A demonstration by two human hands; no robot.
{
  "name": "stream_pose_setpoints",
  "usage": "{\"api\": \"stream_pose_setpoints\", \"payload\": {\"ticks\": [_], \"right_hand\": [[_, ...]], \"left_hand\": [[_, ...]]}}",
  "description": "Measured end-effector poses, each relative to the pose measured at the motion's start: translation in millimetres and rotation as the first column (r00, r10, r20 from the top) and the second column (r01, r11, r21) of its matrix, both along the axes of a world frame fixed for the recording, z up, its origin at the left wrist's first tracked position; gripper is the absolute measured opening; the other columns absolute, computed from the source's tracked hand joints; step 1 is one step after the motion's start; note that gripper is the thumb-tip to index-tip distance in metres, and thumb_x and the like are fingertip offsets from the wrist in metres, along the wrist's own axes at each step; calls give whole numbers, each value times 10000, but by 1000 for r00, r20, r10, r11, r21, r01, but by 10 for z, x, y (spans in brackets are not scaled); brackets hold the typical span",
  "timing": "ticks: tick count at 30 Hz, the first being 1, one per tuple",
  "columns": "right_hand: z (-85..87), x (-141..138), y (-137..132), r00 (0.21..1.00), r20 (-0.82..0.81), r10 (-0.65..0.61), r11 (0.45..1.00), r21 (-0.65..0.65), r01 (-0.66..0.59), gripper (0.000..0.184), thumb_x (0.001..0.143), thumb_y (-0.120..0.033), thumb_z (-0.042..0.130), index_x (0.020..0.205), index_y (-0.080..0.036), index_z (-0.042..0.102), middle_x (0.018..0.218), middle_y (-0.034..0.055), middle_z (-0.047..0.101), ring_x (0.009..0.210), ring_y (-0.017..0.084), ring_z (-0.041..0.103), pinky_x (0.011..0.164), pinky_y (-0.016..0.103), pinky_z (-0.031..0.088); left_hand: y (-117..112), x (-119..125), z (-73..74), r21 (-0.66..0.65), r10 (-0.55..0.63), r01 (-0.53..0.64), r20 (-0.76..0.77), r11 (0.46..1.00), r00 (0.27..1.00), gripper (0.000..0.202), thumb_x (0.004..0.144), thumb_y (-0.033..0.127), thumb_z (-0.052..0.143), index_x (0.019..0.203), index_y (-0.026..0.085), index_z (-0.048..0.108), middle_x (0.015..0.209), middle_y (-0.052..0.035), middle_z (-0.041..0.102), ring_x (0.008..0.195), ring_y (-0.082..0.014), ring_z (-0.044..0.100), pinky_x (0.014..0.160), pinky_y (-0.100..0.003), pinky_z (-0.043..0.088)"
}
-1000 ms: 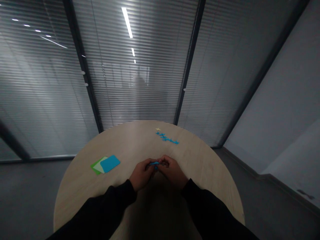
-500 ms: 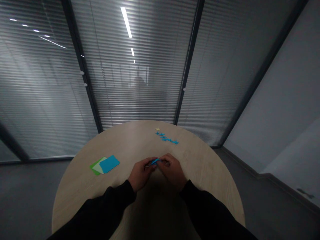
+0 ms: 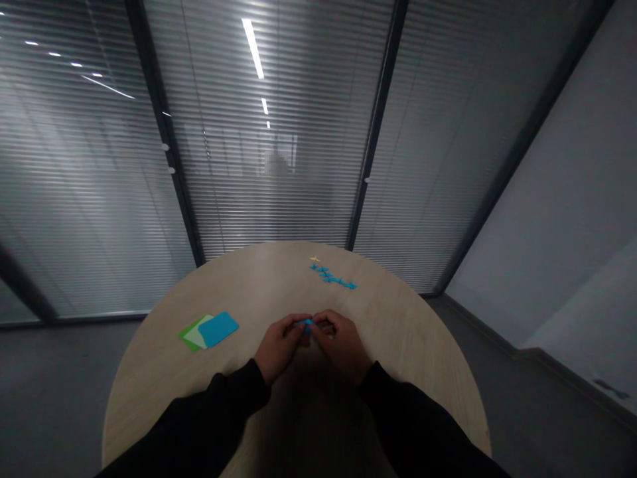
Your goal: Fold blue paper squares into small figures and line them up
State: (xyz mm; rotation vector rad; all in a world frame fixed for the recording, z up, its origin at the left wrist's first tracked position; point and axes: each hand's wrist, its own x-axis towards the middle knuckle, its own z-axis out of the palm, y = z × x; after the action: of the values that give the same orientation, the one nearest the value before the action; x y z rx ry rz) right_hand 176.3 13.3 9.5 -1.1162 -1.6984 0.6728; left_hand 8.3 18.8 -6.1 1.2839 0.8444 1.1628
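Between my two hands is a small folded piece of blue paper [image 3: 307, 323], mostly covered by fingers. My left hand [image 3: 279, 345] pinches its left side, thumb and fingers closed. From the right, my right hand [image 3: 342, 342] grips the same paper with thumb and index finger. Beyond the hands, several small blue folded paper stars [image 3: 327, 275] lie in a slanting row on the table. A single yellow paper star [image 3: 314, 259] sits at the row's far end.
A round wooden table [image 3: 408, 358] spreads under my arms. At its left lie overlapping sheets: blue paper [image 3: 217, 329], pale green paper [image 3: 196, 337] and brighter green paper [image 3: 186, 330]. Glass partitions with blinds [image 3: 298, 206] stand behind the table, and a wall [image 3: 572, 252] rises at the right.
The blue paper has turned in my fingers and less of it shows. My right thumb and fingers have closed in nearer to the left hand's fingertips.
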Motion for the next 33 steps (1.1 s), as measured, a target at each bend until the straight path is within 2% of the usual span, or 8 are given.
{"api": "stream_pose_setpoints", "payload": {"ticks": [5, 9, 14, 20, 26, 33], "right_hand": [[22, -7, -8, 1000, -28, 4, 999, 32, -3, 87, 833, -223, 626, 904, -186, 661, 887, 54, 712, 778, 176, 683, 701, 296, 555], [20, -23, -8, 999, 31, 11, 995, 95, -14, 88, 821, -169, 601, 886, -188, 658, 890, 52, 689, 776, 172, 659, 683, 281, 539], [12, -55, -28, 997, 77, -28, 990, 137, 17, 77, 818, -184, 613, 882, -192, 655, 876, 44, 681, 745, 163, 643, 659, 266, 519], [12, -120, -61, 995, 34, -89, 993, 81, 86, 121, 832, -232, 608, 936, -185, 646, 890, 56, 696, 733, 172, 643, 657, 283, 517], [-3, -98, -26, 994, -97, -58, 998, -3, 58, 168, 852, -321, 608, 938, -183, 648, 861, 63, 700, 742, 181, 654, 663, 292, 517], [-43, -83, 23, 987, -160, -14, 996, -94, -1, 225, 861, -399, 615, 901, -181, 648, 794, 40, 675, 676, 166, 618, 617, 282, 487]], "left_hand": [[-24, 22, 30, -149, -49, 80, 204, 986, 978, 421, 749, 400, 816, 1052, 130, 706, 903, -80, 716, 742, -154, 652, 756, -316, 519], [-41, 50, 28, -189, -36, 84, 241, 978, 970, 416, 735, 434, 832, 988, 129, 706, 898, -71, 717, 731, -143, 651, 736, -297, 523], [-50, 53, 23, -198, -18, 73, 267, 977, 964, 392, 696, 426, 864, 894, 128, 704, 847, -68, 722, 751, -151, 661, 757, -289, 526], [-58, 65, 30, -221, 42, 14, 246, 975, 968, 415, 676, 448, 868, 889, 132, 704, 832, -55, 710, 707, -131, 637, 682, -262, 525], [-15, 77, -22, -168, 99, -59, 238, 984, 966, 420, 697, 479, 839, 879, 135, 679, 832, -52, 692, 736, -147, 631, 657, -272, 531], [7, 89, -65, -126, 116, -90, 215, 988, 970, 417, 730, 478, 809, 922, 148, 643, 764, -22, 676, 606, -121, 608, 612, -273, 503]]}}
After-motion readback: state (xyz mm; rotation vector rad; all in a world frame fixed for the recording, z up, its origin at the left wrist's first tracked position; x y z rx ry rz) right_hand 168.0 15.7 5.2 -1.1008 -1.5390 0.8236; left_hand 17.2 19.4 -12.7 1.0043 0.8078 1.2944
